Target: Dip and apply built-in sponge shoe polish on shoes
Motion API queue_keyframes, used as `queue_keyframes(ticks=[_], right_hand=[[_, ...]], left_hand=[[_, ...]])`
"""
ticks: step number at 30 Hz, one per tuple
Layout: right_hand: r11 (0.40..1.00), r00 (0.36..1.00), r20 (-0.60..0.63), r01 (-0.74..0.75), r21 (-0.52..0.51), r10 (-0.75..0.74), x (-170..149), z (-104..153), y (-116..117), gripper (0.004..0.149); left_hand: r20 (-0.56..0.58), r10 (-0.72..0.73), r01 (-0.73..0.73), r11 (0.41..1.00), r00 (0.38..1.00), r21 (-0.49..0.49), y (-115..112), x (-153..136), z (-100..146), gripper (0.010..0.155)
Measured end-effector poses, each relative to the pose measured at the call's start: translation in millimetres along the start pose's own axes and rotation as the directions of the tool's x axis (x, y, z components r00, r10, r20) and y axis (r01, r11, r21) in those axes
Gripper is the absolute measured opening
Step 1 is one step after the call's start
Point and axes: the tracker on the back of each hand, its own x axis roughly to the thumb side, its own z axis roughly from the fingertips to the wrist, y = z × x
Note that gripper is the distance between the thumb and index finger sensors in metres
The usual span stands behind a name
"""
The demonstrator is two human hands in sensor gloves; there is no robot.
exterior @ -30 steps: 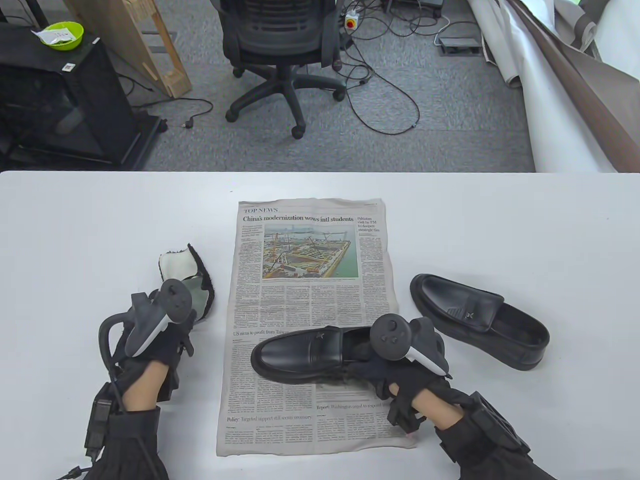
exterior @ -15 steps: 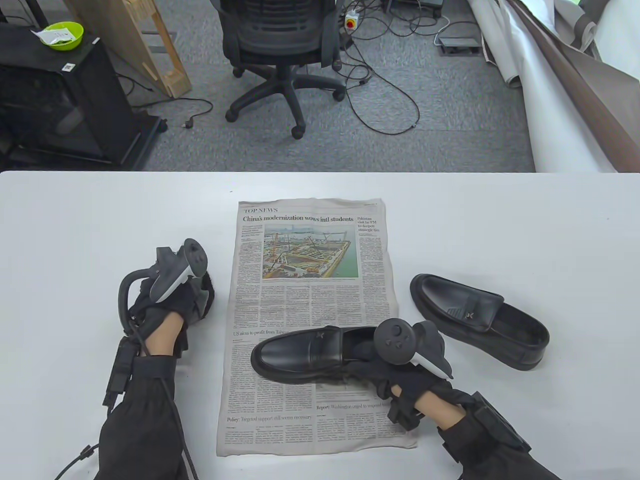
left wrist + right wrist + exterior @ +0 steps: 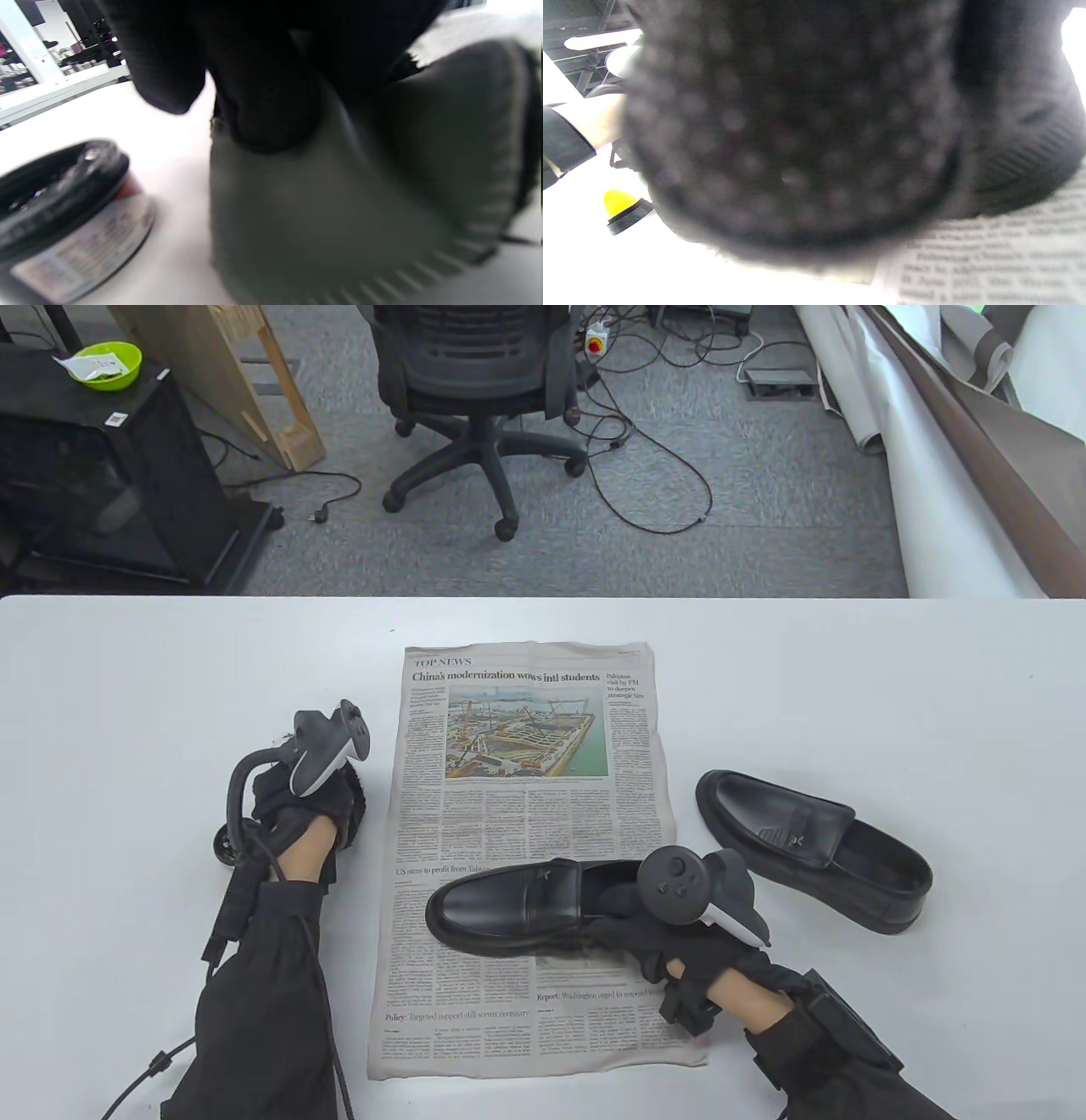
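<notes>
Black polish tin (image 3: 63, 220) sits open on the tabletop (image 3: 848, 687), just beside the left hand (image 3: 301, 806), whose grip pinches the grey cloth (image 3: 339, 203); right hand (image 3: 679, 937) grips the newspaper-borne shoe (image 3: 509, 908).

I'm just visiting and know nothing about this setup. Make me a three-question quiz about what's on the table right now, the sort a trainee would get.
1. True or false: both black shoes lie on the newspaper.
2. Which hand reaches into a shoe? A) left hand B) right hand C) neither
3. Fill in: in the left wrist view, the open polish tin stands on the ____, beside the grey cloth.

Key
1. False: the shoe on the newspaper is the only one; the other shoe lies on the bare table.
2. B
3. table
</notes>
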Motion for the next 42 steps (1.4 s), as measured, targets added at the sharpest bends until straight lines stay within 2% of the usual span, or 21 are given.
queue_keyframes(ticks=[3, 6, 9, 10, 13, 15, 18, 24, 28, 32, 36, 42], right_hand=[[1.0, 1.0, 0.0, 0.0, 0.006, 0.0, 0, 0, 0, 0.05], [1.0, 1.0, -0.002, -0.003, 0.009, 0.003, 1, 0, 0, 0.05], [1.0, 1.0, -0.002, 0.006, 0.024, -0.006, 0, -1, 0, 0.05], [1.0, 1.0, -0.001, 0.007, 0.027, -0.007, -1, -1, 0, 0.051], [1.0, 1.0, -0.004, 0.004, 0.029, -0.004, 0, 1, 1, 0.047], [1.0, 1.0, -0.008, -0.005, 0.015, 0.005, 1, 1, 1, 0.046], [1.0, 1.0, -0.015, -0.005, 0.022, 0.006, 1, 1, 1, 0.046], [1.0, 1.0, -0.018, -0.005, 0.021, 0.005, 1, 1, 2, 0.046], [1.0, 1.0, -0.012, -0.011, 0.016, 0.011, 1, 2, 2, 0.046], [1.0, 1.0, -0.004, -0.014, 0.018, 0.014, 1, 2, 2, 0.046], [1.0, 1.0, 0.008, -0.017, 0.024, 0.017, 1, 1, 2, 0.046], [1.0, 1.0, 0.011, -0.016, 0.025, 0.016, 1, 0, 2, 0.046]], left_hand=[[0.113, 0.064, -0.073, 0.994, 0.992, 0.078, 20, -1, 30, 0.043], [0.289, 0.13, -0.154, 0.986, 0.948, 0.062, 37, 7, 69, 0.043], [0.428, 0.089, -0.15, 0.982, 0.9, 0.111, 47, 25, 110, 0.042], [0.46, 0.083, -0.15, 0.982, 0.884, 0.111, 48, 31, 120, 0.042], [0.609, 0.123, -0.198, 0.979, 0.784, 0.057, 41, 53, 155, 0.044], [0.643, 0.126, -0.202, 0.978, 0.755, 0.045, 35, 66, 173, 0.043], [0.684, 0.083, -0.191, 0.978, 0.724, 0.083, 23, 85, 192, 0.042], [0.711, 0.13, -0.269, 0.959, 0.691, 0.086, 0, 109, 206, 0.042], [0.7, 0.106, -0.267, 0.955, 0.706, 0.125, -9, 114, 207, 0.044], [0.701, 0.11, -0.245, 0.965, 0.705, 0.095, -13, 115, 204, 0.052], [0.69, 0.084, -0.24, 0.962, 0.719, 0.133, -15, 117, 206, 0.051], [0.662, 0.065, -0.197, 0.972, 0.747, 0.128, -15, 110, 200, 0.051]])
